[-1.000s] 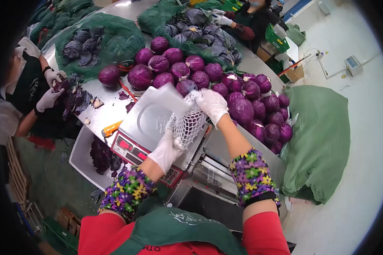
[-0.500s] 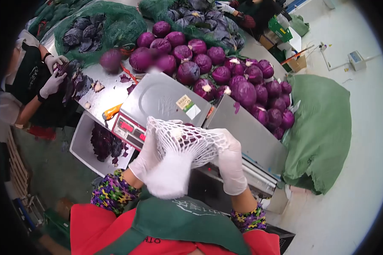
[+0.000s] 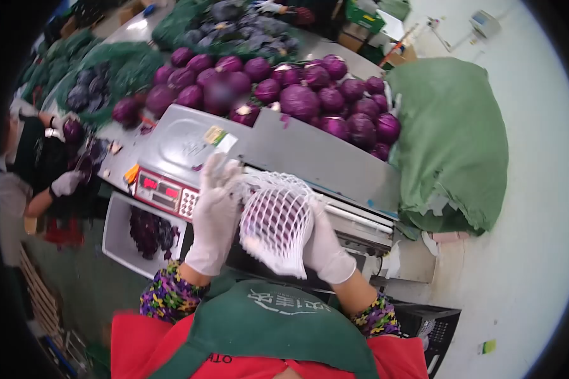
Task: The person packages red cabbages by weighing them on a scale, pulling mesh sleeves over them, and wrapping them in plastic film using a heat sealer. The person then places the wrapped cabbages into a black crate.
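Note:
A purple cabbage inside a white foam net (image 3: 277,221) hangs between my gloved hands, in front of the wrapping bench. My left hand (image 3: 215,215) is at the net's left edge, fingers raised and bent, pinching its upper rim near the scale's keypad. My right hand (image 3: 325,243) presses round the net's right side, its fingertips partly hidden behind the mesh. The net now covers most of the cabbage and its lower end tapers to a point. Just beyond my hands is the scale (image 3: 186,136) with a bare metal plate and lit red digits.
Many loose purple cabbages (image 3: 299,103) lie behind the metal panel (image 3: 322,148). A grey bin (image 3: 117,237) with leaf scraps stands at left. A large green sack (image 3: 452,145) is at right. A co-worker in white gloves (image 3: 66,183) handles cabbage at far left.
The net has gone from bunched and stretched between my hands to spread around the cabbage. My left hand has risen. The view has shifted, so the bench and cabbages appear further left.

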Demonstrator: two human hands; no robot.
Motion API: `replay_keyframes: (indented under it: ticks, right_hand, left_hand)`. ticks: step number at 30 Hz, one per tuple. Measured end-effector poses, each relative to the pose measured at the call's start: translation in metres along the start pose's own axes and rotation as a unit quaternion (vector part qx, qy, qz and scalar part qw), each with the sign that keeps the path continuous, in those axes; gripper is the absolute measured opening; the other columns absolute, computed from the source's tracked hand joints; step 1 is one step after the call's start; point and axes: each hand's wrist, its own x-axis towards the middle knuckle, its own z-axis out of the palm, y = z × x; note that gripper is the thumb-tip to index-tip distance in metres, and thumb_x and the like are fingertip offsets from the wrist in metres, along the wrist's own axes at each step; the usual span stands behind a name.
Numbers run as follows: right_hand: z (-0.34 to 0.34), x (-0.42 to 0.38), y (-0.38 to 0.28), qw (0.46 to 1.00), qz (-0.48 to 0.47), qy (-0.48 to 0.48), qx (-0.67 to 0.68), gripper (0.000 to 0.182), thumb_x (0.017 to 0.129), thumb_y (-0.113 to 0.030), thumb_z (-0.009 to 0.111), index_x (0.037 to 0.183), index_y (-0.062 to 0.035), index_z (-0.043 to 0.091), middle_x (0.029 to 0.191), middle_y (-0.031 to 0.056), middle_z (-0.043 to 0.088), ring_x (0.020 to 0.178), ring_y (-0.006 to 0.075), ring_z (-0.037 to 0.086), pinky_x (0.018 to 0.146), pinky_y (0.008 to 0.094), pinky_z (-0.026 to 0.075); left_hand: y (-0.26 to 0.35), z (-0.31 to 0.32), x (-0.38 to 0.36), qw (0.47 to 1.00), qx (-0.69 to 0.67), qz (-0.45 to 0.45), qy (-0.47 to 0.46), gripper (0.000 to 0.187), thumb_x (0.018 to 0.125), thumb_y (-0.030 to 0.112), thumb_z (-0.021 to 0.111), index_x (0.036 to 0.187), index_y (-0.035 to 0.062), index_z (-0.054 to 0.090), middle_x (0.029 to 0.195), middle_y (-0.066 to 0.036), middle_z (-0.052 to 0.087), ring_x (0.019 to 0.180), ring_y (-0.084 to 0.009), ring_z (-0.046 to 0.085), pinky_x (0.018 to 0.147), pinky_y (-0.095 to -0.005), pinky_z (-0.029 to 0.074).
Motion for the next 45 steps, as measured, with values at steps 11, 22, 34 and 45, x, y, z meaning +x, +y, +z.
replay_keyframes:
  ticks: [11,22,34,45]
  right_hand:
    - [-0.102,0.072,-0.148,0.849,-0.392,0.262,-0.238,0.056,0.093,-0.013,0.052,0.144,-0.0034,0.030,0.102,0.0078,0.058,0.087,0.0163,0.058,0.081,0.0329,0.051]
    - [-0.128,-0.018,-0.203,0.382,-0.401,0.149,-0.819,0.046,0.084,-0.012,0.062,0.129,-0.0094,0.055,0.111,0.0127,0.059,0.100,0.0304,0.058,0.089,0.0374,0.048]
    - [-0.170,-0.073,-0.138,0.280,-0.230,0.002,-0.932,0.012,0.084,-0.021,0.063,0.092,-0.0121,0.062,0.088,0.0063,0.056,0.082,0.0219,0.061,0.065,0.0352,0.050]
    - [-0.049,-0.134,-0.201,0.587,-0.459,0.172,-0.644,0.007,0.089,0.001,0.060,0.094,-0.0016,0.063,0.083,0.0088,0.068,0.074,0.0129,0.065,0.070,0.0266,0.052]
  left_hand:
    - [-0.150,0.107,0.099,0.961,0.252,-0.093,-0.068,0.033,0.096,0.024,0.061,0.119,-0.0004,0.062,0.103,-0.001,0.066,0.092,-0.0070,0.059,0.081,-0.0217,0.047]
    - [-0.056,0.015,0.128,0.577,0.700,0.194,-0.374,0.037,0.089,0.022,0.063,0.125,0.0123,0.059,0.110,-0.010,0.063,0.093,-0.0212,0.063,0.084,-0.0374,0.048]
    - [-0.057,0.018,0.103,0.276,0.702,0.293,-0.587,0.038,0.079,0.014,0.062,0.116,0.0181,0.063,0.129,-0.007,0.053,0.079,-0.0242,0.065,0.064,-0.0367,0.053]
    - [0.001,0.086,0.079,0.731,0.532,0.123,-0.410,0.047,0.087,0.015,0.066,0.128,-0.0023,0.052,0.126,-0.019,0.060,0.114,-0.0273,0.060,0.100,-0.0362,0.046]
